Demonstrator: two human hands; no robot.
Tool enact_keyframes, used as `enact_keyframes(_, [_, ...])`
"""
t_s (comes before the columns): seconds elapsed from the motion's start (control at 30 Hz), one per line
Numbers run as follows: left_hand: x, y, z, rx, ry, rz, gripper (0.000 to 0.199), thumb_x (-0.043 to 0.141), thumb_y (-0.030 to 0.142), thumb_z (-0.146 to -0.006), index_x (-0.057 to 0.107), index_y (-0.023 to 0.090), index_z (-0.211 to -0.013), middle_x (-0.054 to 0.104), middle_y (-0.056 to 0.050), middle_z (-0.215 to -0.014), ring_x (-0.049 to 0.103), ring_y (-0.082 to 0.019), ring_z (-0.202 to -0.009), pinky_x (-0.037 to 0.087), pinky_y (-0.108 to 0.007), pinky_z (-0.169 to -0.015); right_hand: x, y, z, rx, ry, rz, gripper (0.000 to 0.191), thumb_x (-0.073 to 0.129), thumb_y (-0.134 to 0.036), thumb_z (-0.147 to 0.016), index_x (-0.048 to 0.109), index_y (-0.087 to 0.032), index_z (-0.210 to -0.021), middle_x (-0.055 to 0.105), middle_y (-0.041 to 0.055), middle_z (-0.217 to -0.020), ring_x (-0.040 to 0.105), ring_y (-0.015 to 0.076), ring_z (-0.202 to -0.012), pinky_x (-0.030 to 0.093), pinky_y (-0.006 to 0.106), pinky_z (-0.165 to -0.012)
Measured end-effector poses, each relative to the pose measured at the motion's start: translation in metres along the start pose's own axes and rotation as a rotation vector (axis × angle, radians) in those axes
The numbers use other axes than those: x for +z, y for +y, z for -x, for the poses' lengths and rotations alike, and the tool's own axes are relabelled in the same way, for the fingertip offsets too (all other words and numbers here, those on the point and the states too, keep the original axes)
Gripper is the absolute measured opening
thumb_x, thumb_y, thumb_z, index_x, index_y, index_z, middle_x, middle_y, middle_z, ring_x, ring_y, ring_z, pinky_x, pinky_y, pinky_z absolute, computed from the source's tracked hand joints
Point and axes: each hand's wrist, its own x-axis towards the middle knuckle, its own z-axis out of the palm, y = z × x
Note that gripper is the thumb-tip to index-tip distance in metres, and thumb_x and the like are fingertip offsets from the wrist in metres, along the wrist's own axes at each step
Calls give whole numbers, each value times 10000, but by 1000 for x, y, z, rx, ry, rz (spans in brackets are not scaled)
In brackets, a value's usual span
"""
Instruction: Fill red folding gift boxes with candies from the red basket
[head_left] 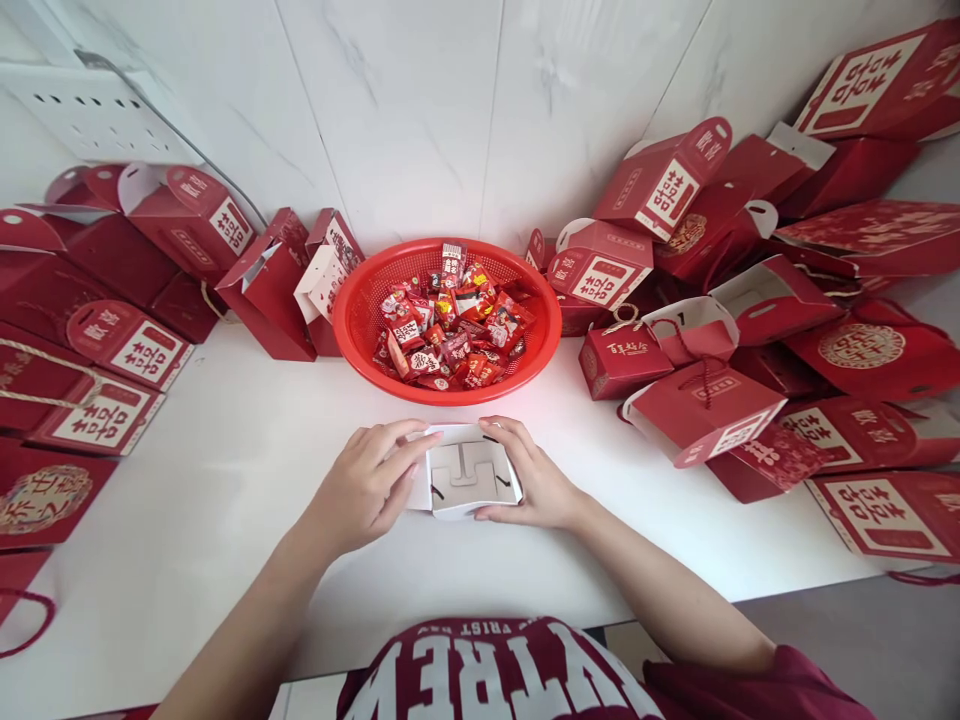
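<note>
An opened small box (471,474) with a white inside rests on the white table in front of me, its interior facing up and holding nothing but folded flaps and dark cord ends. My left hand (375,480) holds the white flap at its left side between fingers and thumb. Around the right side of the box curls my right hand (532,478), fingers at the top edge and thumb at the lower edge. Just beyond the box stands a red plastic basket (352,345) with many red wrapped sweets (450,325) in it.
Red gift boxes (124,350) crowd the left side of the white table (240,450). More red boxes (705,405) are piled on the right. Behind is a marbled wall (405,120), with a socket strip (90,115) and grey cable at the upper left.
</note>
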Motion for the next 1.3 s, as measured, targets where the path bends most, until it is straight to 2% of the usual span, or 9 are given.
enact_keyframes(0.13, [13, 11, 0, -131, -159, 183, 666, 411, 275, -1013, 92, 262, -1598, 262, -120, -1620, 297, -328, -1467, 304, -515, -1175, -1, 2, 1, 20, -21, -17, 1169, 783, -601, -730, 68, -234, -1580, 325, 202, -1486, 345, 363, -1400, 377, 563, -1133])
enact_keyframes(0.27, [34, 19, 3, -203, -168, 386, 1135, 642, 638, -829, -100, 237, -1587, 50, -170, -1657, 131, -425, -1502, 217, -626, -1195, 6, 3, 2, 28, -32, -53, 1304, 765, -658, -711, -96, -224, -1587, 169, 203, -1600, 212, 367, -1477, 279, 578, -1186])
enact_keyframes(0.37, [50, 19, 4, -218, -20, 515, 1219, 755, 612, -740, -53, 277, -1588, 141, -178, -1614, 177, -426, -1480, 232, -642, -1180, 14, 6, 2, 4, -13, -89, 1376, 739, -718, -688, -208, -237, -1563, 51, 199, -1635, 122, 385, -1504, 228, 609, -1188])
enact_keyframes(0.47, [63, 16, 3, -199, 88, 658, 1232, 808, 559, -705, -14, 296, -1584, 245, -182, -1530, 276, -412, -1432, 274, -637, -1158, 21, 9, 1, 13, 3, -147, 1418, 755, -725, -662, -248, -253, -1547, 86, 206, -1614, 155, 388, -1494, 261, 610, -1167])
enact_keyframes(0.63, [73, 13, 2, -262, 58, 866, 1259, 863, 467, -673, -12, 310, -1565, 364, -159, -1412, 425, -367, -1338, 379, -590, -1103, 27, 14, 2, 91, -11, -282, 1402, 779, -663, -691, -270, -277, -1536, 310, 188, -1482, 365, 341, -1394, 345, 582, -1120])
enact_keyframes(0.83, [79, 16, -2, -309, 118, 952, 1237, 858, 523, -655, 21, 328, -1545, 352, -145, -1386, 466, -349, -1303, 441, -553, -1057, 30, 19, 2, 139, -10, -404, 1411, 830, -591, -674, -254, -319, -1537, 237, 182, -1544, 297, 335, -1441, 321, 586, -1125])
enact_keyframes(1.0, [77, 19, -8, -336, 60, 1041, 1272, 830, 598, -655, -28, 310, -1549, 370, -173, -1414, 470, -361, -1314, 456, -553, -1047, 29, 19, -1, 166, -40, -469, 1415, 857, -566, -651, -196, -291, -1555, 310, 191, -1508, 356, 334, -1408, 321, 565, -1131])
enact_keyframes(1.2, [69, 21, -9, -199, 89, 898, 1174, 888, 471, -621, 136, 277, -1501, 352, -180, -1430, 424, -373, -1344, 385, -590, -1099, 20, 6, -3, 104, 38, -526, 1323, 881, -498, -653, -73, -318, -1552, 331, 158, -1480, 419, 297, -1356, 366, 512, -1117])
enact_keyframes(1.3, [71, 16, -10, -219, 137, 942, 1141, 901, 434, -603, 170, 278, -1465, 403, -170, -1407, 463, -359, -1312, 416, -570, -1073, 19, 3, -2, 89, 44, -493, 1268, 896, -447, -642, 14, -298, -1540, 304, 165, -1503, 385, 308, -1387, 352, 501, -1132])
